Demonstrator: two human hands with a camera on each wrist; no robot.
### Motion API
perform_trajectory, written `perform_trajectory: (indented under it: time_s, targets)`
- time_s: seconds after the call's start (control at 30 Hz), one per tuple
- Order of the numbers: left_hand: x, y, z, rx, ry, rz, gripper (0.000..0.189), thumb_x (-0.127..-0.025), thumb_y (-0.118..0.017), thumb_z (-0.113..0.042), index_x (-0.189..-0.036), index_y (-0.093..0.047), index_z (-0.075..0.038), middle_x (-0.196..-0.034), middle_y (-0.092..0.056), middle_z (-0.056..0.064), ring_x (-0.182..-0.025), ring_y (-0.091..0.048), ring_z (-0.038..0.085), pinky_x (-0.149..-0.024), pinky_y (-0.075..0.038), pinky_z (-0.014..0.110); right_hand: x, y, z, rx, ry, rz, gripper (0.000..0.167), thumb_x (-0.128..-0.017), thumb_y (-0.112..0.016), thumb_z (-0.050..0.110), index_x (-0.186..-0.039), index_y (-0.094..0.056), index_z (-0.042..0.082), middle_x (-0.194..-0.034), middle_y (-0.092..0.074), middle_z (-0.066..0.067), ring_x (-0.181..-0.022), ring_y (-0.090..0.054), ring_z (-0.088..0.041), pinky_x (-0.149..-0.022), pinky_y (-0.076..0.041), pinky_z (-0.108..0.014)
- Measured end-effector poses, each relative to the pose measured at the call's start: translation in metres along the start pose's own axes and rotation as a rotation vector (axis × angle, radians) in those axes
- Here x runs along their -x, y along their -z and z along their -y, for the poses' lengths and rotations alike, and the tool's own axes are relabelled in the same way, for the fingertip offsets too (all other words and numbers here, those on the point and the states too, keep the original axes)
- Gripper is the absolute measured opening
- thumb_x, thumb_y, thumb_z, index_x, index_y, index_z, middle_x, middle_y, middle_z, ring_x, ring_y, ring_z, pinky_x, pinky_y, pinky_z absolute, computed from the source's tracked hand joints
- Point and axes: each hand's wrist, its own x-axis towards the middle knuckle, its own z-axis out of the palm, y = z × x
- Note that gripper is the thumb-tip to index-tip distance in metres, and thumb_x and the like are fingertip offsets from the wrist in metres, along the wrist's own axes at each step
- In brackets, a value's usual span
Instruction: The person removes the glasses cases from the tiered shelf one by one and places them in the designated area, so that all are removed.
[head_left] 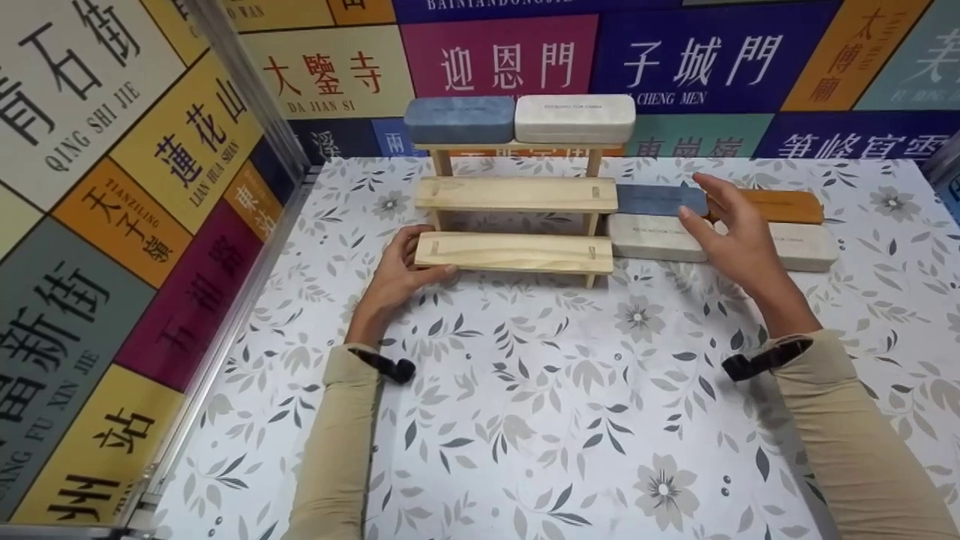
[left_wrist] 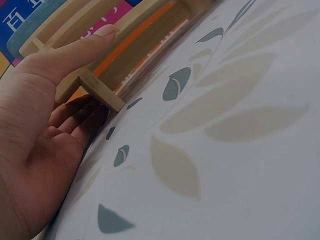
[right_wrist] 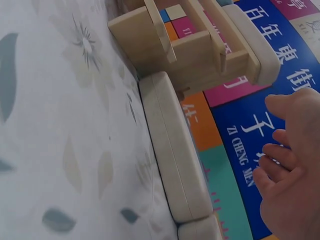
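A three-tier wooden display rack (head_left: 517,253) stands toward the back of the table. My left hand (head_left: 397,266) grips the left end of its lowest shelf, thumb along the front edge and fingers behind; the left wrist view shows those fingers beside the rack's foot (left_wrist: 100,90). A blue case (head_left: 459,120) and a white case (head_left: 576,118) sit side by side on the top shelf. Over the cases right of the rack, my right hand (head_left: 739,240) is held with loosely bent fingers and nothing between them. Nearest to it are a blue case (head_left: 656,200) and a white case (head_left: 652,238).
An orange case (head_left: 784,205) lies right of the lower blue one, and another white case (head_left: 814,249) lies in front of it. A floral cloth (head_left: 525,397) covers the table. Panels with large lettering (head_left: 495,64) rise behind and at the left.
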Motion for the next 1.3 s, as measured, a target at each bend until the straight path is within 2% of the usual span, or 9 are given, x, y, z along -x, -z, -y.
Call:
perform_trajectory:
  time_s: [0.17,0.33,0.73,1.0,1.3]
  targets:
    - [-0.001,-0.001,0.000,0.002,0.001,-0.002,0.083,-0.086,-0.092,-0.006,-0.155,-0.047,-0.009,-0.146,-0.063,0.012,-0.131,-0.064,0.024,-0.107,-0.054,0.031,-0.015,-0.012,0.008,-0.013,0.047,0.031,0.062,-0.109,-0.068,0.028,-0.165,-0.045,0.015,-0.172,-0.042,-0.013,-0.162,-0.037,-0.034,-0.132,-0.034,-0.048]
    - [0.000,-0.001,0.000,0.025,-0.002,0.011,0.083,-0.086,-0.091,-0.004,-0.155,-0.046,-0.007,-0.146,-0.061,0.014,-0.128,-0.065,0.026,-0.103,-0.057,0.030,-0.029,-0.020,0.016,-0.025,0.081,0.034,0.060,-0.108,-0.069,0.024,-0.163,-0.047,0.010,-0.168,-0.046,-0.017,-0.160,-0.041,-0.032,-0.131,-0.037,-0.047]
    - [0.000,0.000,0.000,0.014,0.000,0.012,0.082,-0.087,-0.090,-0.004,-0.156,-0.045,-0.006,-0.147,-0.061,0.015,-0.128,-0.065,0.025,-0.101,-0.057,0.029,-0.057,-0.038,0.038,-0.163,0.041,0.069,0.068,-0.107,-0.071,0.027,-0.166,-0.040,0.010,-0.170,-0.044,-0.013,-0.160,-0.041,-0.029,-0.132,-0.036,-0.047]
    - [-0.001,-0.001,0.000,-0.008,0.005,0.012,0.083,-0.086,-0.093,-0.010,-0.155,-0.046,-0.011,-0.147,-0.063,0.011,-0.132,-0.064,0.027,-0.109,-0.054,0.035,-0.070,-0.042,0.045,-0.169,0.005,0.101,0.084,-0.107,-0.069,0.033,-0.173,-0.022,0.012,-0.179,-0.029,-0.012,-0.165,-0.032,-0.029,-0.134,-0.032,-0.047]
    - [0.000,0.001,0.001,0.001,-0.004,0.009,0.082,-0.086,-0.093,-0.009,-0.154,-0.047,-0.011,-0.146,-0.063,0.011,-0.132,-0.063,0.026,-0.110,-0.053,0.035,-0.089,-0.047,0.060,-0.170,-0.005,0.105,0.087,-0.107,-0.069,0.037,-0.174,-0.018,0.016,-0.181,-0.025,-0.008,-0.168,-0.026,-0.021,-0.135,-0.029,-0.046]
